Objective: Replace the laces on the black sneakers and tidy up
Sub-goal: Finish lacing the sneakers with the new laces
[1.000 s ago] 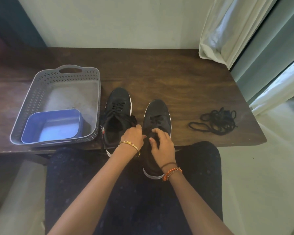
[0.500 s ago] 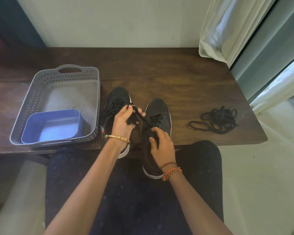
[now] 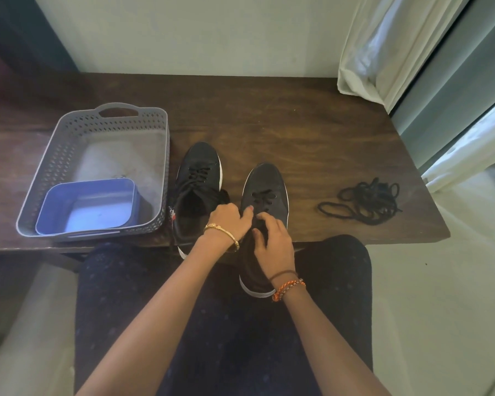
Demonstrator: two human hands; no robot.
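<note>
Head view: 2 hands (image 3: 252, 227) pinch matte black sneaker's (image 3: 265, 192) lace.

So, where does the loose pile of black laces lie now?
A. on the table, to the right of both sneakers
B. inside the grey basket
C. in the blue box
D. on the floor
A: the loose pile of black laces rests on the bare table, right of the sneakers.

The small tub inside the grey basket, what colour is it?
Blue, a soft periwinkle shade; the small tub shows in the head view.
</note>
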